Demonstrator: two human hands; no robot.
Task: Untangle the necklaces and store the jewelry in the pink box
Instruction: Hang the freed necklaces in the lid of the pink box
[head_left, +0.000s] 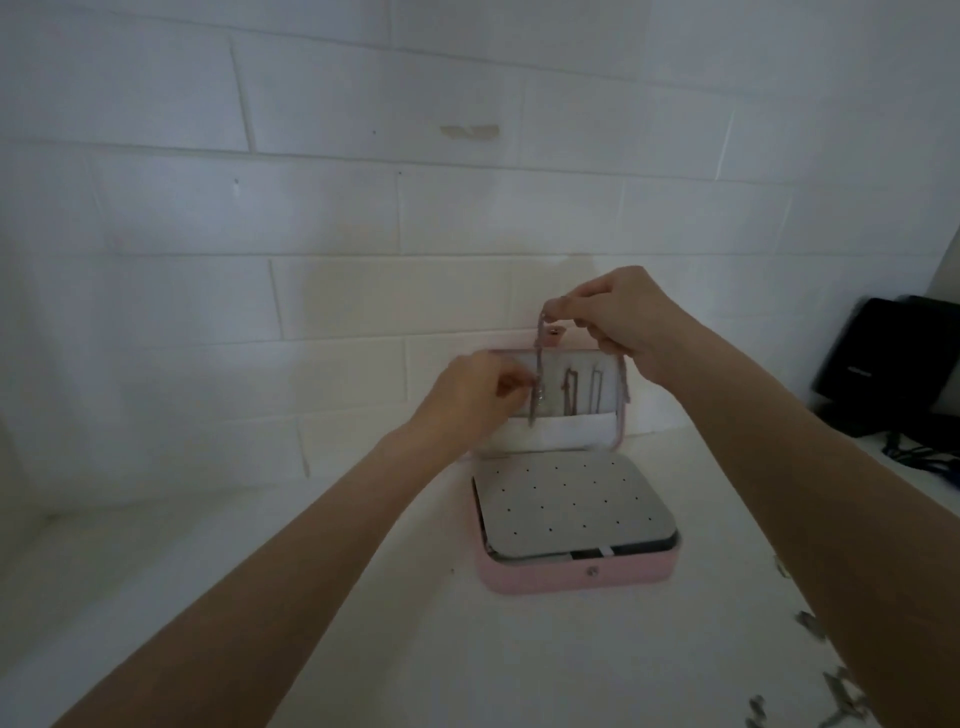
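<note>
The pink box stands open on the white table, its lid upright against the wall. A grey perforated panel covers its base. My right hand pinches the top of a thin necklace above the lid's upper edge. The chain hangs straight down in front of the lid's white lining. My left hand pinches the same chain lower down, near the lining's pocket. Two other necklaces hang inside the lid to the right.
A white block wall rises right behind the box. Several small loose jewelry pieces lie on the table at the lower right, under my right forearm. A black device with cables sits at the far right.
</note>
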